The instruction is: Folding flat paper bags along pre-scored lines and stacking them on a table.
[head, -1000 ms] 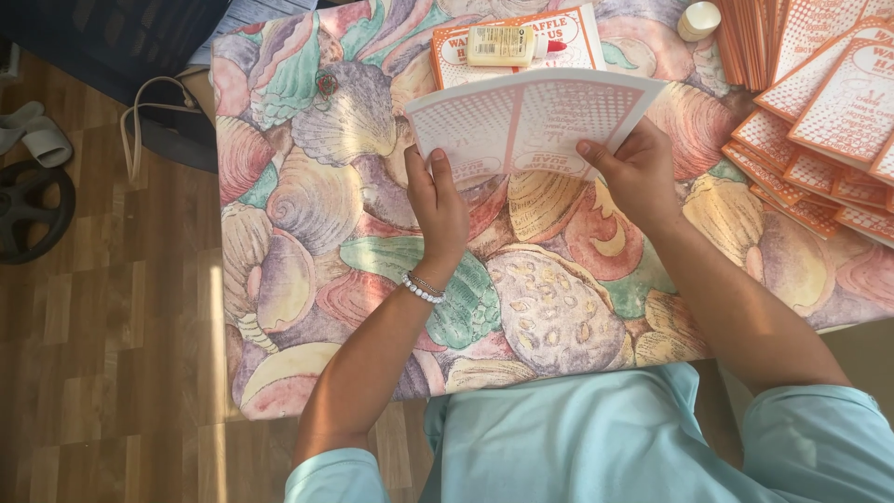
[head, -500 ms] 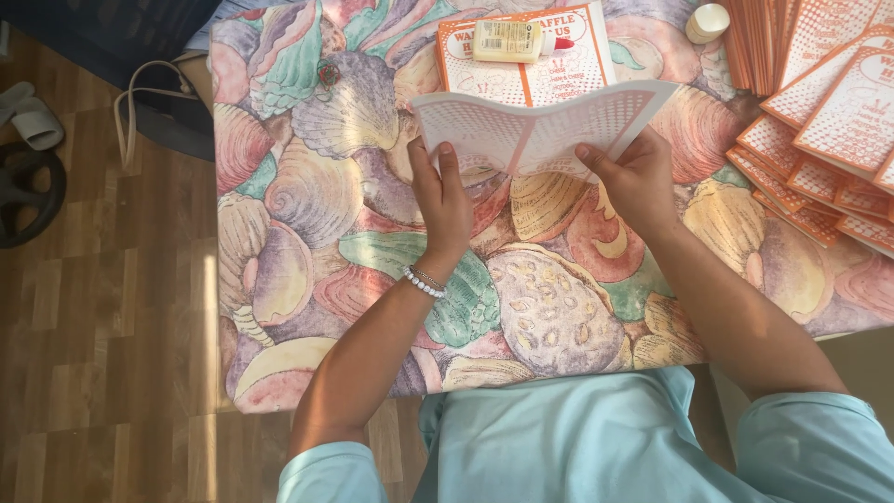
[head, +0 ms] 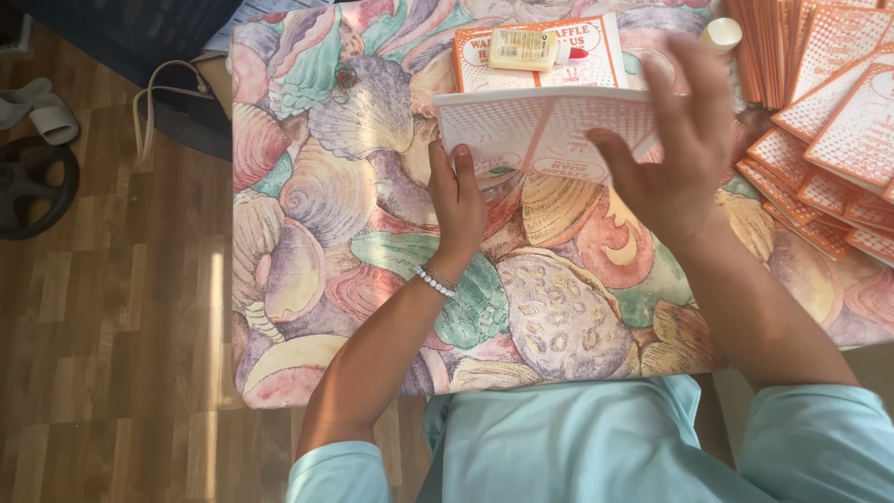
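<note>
On the table [head: 307, 242], which is covered by a cloth printed with seashells, a folded paper sheet [head: 540, 130] with an orange grid pattern is being handled. The sheet lies near the far middle of the table, just in front of a flat orange-and-white sheet [head: 605, 65] on which a small glue bottle [head: 526, 48] is laid.

The left hand [head: 458, 200] is pressed flat on the sheet's near left part, fingers extended and released, nothing being gripped. A beaded bracelet [head: 434, 281] is worn on that wrist.

The right hand [head: 675, 154] is held over the sheet's right part, fingers spread and blurred; whether the sheet is touched by it cannot be told, and nothing is seen clasped.

Stacks of orange-printed sheets [head: 829, 130] are piled at the right edge. A white cap [head: 722, 34] is seen beside them. A wooden floor [head: 112, 354] is visible to the left.
</note>
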